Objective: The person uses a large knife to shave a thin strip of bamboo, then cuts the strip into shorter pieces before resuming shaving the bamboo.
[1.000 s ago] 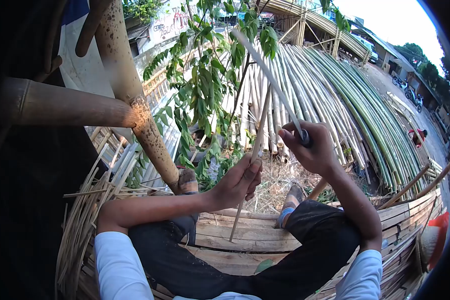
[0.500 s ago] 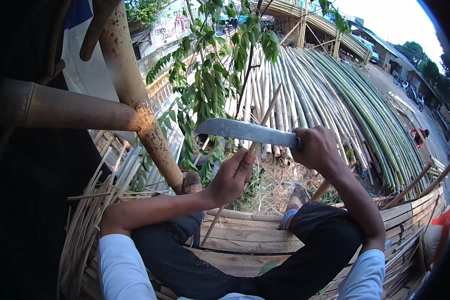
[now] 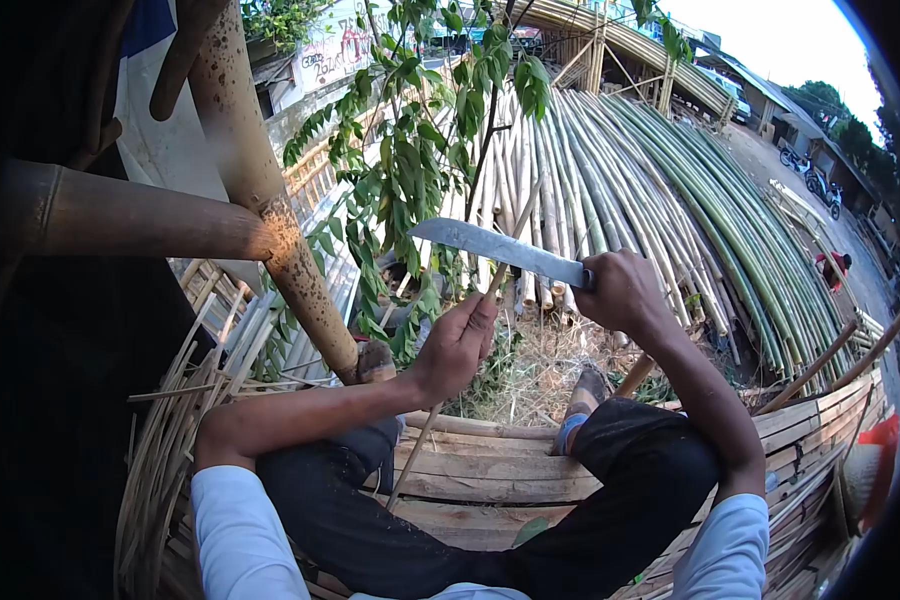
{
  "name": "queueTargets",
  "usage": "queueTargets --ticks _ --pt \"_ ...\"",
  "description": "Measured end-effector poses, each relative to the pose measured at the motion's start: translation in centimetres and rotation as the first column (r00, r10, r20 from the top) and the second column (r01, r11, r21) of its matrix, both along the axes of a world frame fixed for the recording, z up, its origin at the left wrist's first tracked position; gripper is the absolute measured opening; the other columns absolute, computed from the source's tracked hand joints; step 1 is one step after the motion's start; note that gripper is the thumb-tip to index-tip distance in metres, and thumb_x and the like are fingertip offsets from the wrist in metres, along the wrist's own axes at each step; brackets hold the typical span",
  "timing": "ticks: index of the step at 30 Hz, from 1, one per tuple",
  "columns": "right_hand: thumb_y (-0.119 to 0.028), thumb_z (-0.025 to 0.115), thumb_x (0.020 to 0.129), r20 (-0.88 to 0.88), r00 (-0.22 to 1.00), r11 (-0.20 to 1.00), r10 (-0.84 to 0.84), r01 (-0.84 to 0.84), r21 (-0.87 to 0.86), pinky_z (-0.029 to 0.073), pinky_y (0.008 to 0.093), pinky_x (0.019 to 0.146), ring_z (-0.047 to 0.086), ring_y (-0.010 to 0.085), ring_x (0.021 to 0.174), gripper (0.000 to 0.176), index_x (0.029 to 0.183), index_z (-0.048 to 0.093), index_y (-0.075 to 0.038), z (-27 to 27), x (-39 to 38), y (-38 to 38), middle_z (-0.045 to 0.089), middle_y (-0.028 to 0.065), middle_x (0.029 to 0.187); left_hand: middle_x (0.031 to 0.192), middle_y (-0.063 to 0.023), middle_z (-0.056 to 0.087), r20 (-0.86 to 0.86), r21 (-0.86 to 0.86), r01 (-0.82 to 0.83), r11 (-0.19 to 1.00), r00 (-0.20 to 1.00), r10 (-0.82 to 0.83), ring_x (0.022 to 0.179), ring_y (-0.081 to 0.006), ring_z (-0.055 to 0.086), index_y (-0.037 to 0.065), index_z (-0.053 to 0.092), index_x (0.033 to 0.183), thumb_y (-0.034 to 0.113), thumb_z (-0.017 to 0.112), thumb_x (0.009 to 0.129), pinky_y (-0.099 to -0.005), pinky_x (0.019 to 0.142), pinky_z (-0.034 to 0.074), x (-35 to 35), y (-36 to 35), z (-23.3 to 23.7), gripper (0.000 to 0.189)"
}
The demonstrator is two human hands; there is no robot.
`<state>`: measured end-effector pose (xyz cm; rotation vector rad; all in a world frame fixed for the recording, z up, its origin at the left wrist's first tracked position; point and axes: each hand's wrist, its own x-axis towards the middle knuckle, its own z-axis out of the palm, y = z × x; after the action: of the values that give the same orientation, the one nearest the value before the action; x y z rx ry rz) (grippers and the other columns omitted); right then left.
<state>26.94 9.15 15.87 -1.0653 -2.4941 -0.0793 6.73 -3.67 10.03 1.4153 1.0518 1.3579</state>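
Note:
My left hand (image 3: 454,348) is closed around a thin bamboo strip (image 3: 416,452), which slants up through the fist and points away from me. My right hand (image 3: 622,290) grips the handle of a machete (image 3: 505,250). The broad grey blade points left and crosses the strip just above my left fist, touching it or very close to it. Most of the handle is hidden inside my right fist.
Split bamboo slats (image 3: 500,470) form the platform under my legs. A thick bamboo post (image 3: 295,270) with a crossbar (image 3: 140,215) stands at left, beside loose strips (image 3: 185,440). Leafy branches (image 3: 410,170) hang ahead, before long bamboo poles (image 3: 650,200). A person (image 3: 832,270) is far right.
The machete has shifted slightly right, its tip now angled higher and its handle end lower. My left hand and the strip have moved slightly left and down, and the whole view has shifted a little.

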Motion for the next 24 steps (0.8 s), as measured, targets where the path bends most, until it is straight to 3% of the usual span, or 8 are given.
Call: queueTargets --ticks 3,4,7,12,15,17,21,24 --pt "-0.021 0.064 0.072 -0.029 0.999 0.999 -0.035 0.036 0.017 0.048 0.0387 0.051 0.058 0.0245 0.044 0.017 0.066 0.069 -0.005 -0.4 0.3 0.5 0.059 0.0099 0.051 0.061 0.0036 0.037 -0.016 -0.056 -0.036 0.998 0.999 0.035 0.054 -0.0065 0.036 0.008 0.042 0.083 0.036 0.033 0.103 -0.0246 0.050 0.033 -0.1 -0.3 0.3 0.036" --pt "-0.021 0.064 0.072 -0.029 0.999 0.999 -0.036 0.036 0.017 0.048 0.0387 0.051 0.058 0.0245 0.044 0.017 0.066 0.069 -0.005 -0.2 0.5 0.8 0.059 0.0099 0.051 0.061 0.0036 0.037 -0.016 -0.057 -0.035 0.998 0.999 0.034 0.054 -0.0065 0.036 0.008 0.042 0.083 0.036 0.033 0.103 -0.0246 0.050 0.033 -0.2 -0.3 0.1 0.036" --pt "-0.031 0.058 0.087 -0.161 0.931 0.927 -0.326 0.282 -0.249 0.041 0.0387 0.046 0.051 0.0198 0.040 0.037 0.067 0.066 -0.002 0.5 2.4 2.4 0.054 0.0078 0.047 0.057 0.0044 0.033 -0.058 0.003 -0.013 1.000 0.998 0.013 0.042 -0.0036 0.029 0.012 0.039 0.085 0.036 0.033 0.103 -0.0210 0.037 0.024 -0.4 -0.2 -0.9 0.031" --pt "-0.034 0.060 0.088 -0.413 0.881 0.970 -0.230 0.172 -0.172 0.038 0.0356 0.046 0.051 0.0191 0.042 0.037 0.070 0.064 -0.002 -1.9 3.7 4.0 0.054 0.0077 0.049 0.057 0.0047 0.031 -0.089 0.035 -0.034 0.999 0.995 0.037 0.043 -0.0037 0.026 0.011 0.041 0.086 0.037 0.033 0.103 -0.0206 0.038 0.024 -0.3 0.2 -1.2 0.032" --pt "-0.030 0.061 0.088 -0.358 0.921 0.983 -0.156 0.110 -0.145 0.039 0.0361 0.048 0.053 0.0200 0.042 0.033 0.072 0.064 -0.001 0.1 2.8 1.4 0.055 0.0082 0.050 0.058 0.0055 0.029 -0.024 -0.004 0.006 1.000 1.000 -0.006 0.043 -0.0031 0.025 0.011 0.042 0.088 0.040 0.032 0.102 -0.0206 0.038 0.022 -0.5 0.5 -1.1 0.033" --pt "-0.019 0.066 0.080 -0.268 0.963 0.997 -0.025 0.005 -0.076 0.044 0.0361 0.049 0.060 0.0208 0.047 0.016 0.076 0.065 -0.004 0.2 1.8 0.0 0.060 0.0080 0.054 0.058 0.0060 0.028 0.044 -0.032 0.014 0.999 0.999 -0.012 0.044 -0.0028 0.024 0.012 0.043 0.089 0.041 0.032 0.102 -0.0205 0.038 0.021 -0.5 0.6 -1.0 0.033" --pt "-0.023 0.067 0.074 -0.050 0.984 0.983 0.170 -0.166 0.076 0.049 0.0382 0.052 0.061 0.0245 0.048 0.014 0.077 0.065 -0.010 -1.2 0.0 -0.6 0.061 0.0075 0.057 0.060 0.0078 0.026 0.129 -0.111 0.007 0.994 0.992 0.007 0.045 -0.0018 0.021 0.013 0.044 0.091 0.043 0.033 0.101 -0.0197 0.039 0.019 -0.8 0.6 -0.6 0.033" --pt "-0.019 0.067 0.073 0.035 0.990 0.989 0.139 -0.140 0.037 0.049 0.0380 0.052 0.063 0.0262 0.051 0.013 0.077 0.065 -0.008 -0.7 -1.4 -2.1 0.063 0.0085 0.058 0.062 0.0073 0.027 0.130 -0.108 -0.020 0.994 0.991 0.034 0.050 -0.0024 0.024 0.011 0.046 0.092 0.036 0.034 0.103 -0.0200 0.043 0.021 -0.4 0.4 -0.3 0.030"
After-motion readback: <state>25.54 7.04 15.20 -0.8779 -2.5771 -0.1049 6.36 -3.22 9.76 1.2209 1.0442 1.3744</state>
